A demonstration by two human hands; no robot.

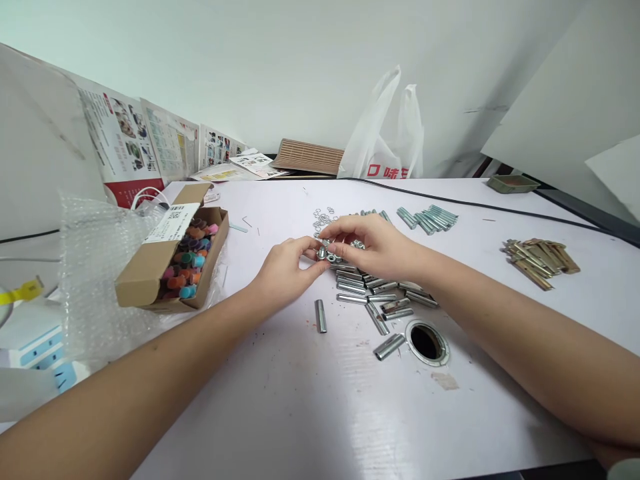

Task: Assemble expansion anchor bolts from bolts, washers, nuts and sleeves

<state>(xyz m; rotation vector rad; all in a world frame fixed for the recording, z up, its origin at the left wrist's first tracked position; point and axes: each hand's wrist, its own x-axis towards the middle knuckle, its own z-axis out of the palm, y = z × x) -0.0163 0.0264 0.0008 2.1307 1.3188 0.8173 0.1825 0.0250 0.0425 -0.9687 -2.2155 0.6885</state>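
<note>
At the middle of the table my two hands meet over a cluster of small metal nuts (332,257). My left hand (286,270) has its thumb and fingers closed about a nut (322,253) at the left side of the cluster. Coming from the right, my right hand (377,243) curls its fingers and thumb over the same nuts, and what sits between its fingertips is partly hidden. Several silvery metal sleeves (351,289) lie just below the hands. One sleeve (321,316) lies apart, nearer me. Thin ring washers (323,219) are scattered behind my fingers.
An open cardboard box (145,273) of colourful caps stands left, beside bubble wrap (95,280). Zinc-coloured rods (435,219) and brassy bolts (540,260) lie right. A round cable hole (427,343) opens in the table. A black cable (450,198) crosses behind, near a plastic bag (383,143).
</note>
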